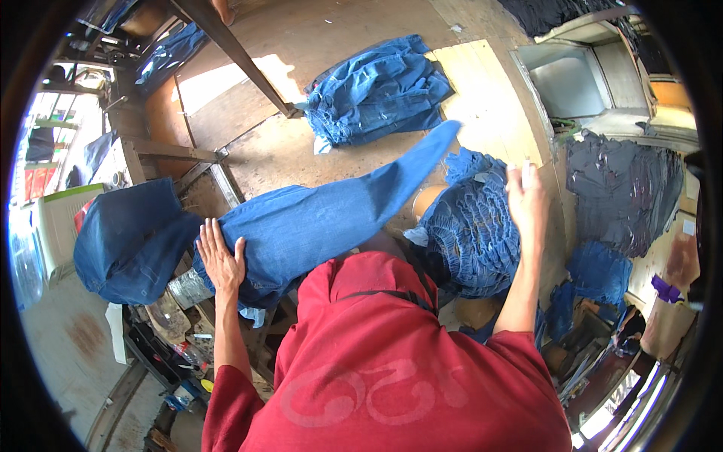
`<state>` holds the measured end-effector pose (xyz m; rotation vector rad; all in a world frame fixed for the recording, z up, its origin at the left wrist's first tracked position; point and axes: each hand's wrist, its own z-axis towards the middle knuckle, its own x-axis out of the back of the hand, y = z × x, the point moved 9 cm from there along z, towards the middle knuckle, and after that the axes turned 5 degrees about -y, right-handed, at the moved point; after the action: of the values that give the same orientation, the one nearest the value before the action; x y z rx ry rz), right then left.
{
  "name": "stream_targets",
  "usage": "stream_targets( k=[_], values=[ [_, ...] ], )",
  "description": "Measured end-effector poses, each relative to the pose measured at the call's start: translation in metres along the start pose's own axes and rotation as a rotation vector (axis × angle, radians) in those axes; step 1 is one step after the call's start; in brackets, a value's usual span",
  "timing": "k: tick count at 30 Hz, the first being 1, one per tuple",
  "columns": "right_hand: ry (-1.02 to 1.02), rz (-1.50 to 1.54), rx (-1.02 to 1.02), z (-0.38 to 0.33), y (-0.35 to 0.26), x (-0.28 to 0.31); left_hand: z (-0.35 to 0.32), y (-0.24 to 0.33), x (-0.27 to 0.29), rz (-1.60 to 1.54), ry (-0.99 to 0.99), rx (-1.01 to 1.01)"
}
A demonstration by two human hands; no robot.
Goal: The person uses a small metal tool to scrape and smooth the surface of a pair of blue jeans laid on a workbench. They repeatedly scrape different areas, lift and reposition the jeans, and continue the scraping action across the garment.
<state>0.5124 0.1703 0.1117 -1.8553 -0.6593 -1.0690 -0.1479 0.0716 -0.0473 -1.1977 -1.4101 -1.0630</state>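
Note:
A blue denim trouser leg (316, 215) stretches across in front of me. Its narrow far end is lifted and points up to the right. My left hand (220, 256) lies flat on the wide end of the leg, fingers spread. More dark blue denim (135, 241) drapes to the left of that hand. My right hand (529, 197) is raised on the right, apart from the trouser leg, with its fingers stretched out and nothing visible in them. Beside it stands a bunched, gathered bundle of denim (474, 233).
A folded denim pile (376, 94) lies on the wooden floor (256, 135) ahead. A wooden post (233, 53) slants down at the far left. Dark garments (625, 188) and more denim (599, 271) lie at right. Clutter fills the lower left, near a pale plastic container (64, 226).

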Motion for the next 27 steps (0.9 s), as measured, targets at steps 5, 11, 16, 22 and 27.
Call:
stream_targets(
  k=[5,11,16,22,27],
  values=[
    [-0.1,0.119,0.238,-0.074,-0.038,-0.068,0.027,0.006,0.019,0.079,-0.053,-0.066],
    [-0.429,0.224,0.272,-0.125,-0.094,-0.178,0.138,0.176,-0.024,-0.272,-0.34,-0.3],
    [-0.383,0.283,0.415,-0.142,-0.131,-0.221,0.114,0.228,-0.111,-0.56,-1.582,-0.34],
    [-0.019,0.091,0.651,-0.139,-0.156,-0.244,0.167,0.226,-0.076,-0.543,-0.721,-0.71],
    [0.081,0.027,0.702,-0.138,-0.163,-0.27,0.16,0.226,-0.061,-0.602,-0.227,-0.902]
  ],
)
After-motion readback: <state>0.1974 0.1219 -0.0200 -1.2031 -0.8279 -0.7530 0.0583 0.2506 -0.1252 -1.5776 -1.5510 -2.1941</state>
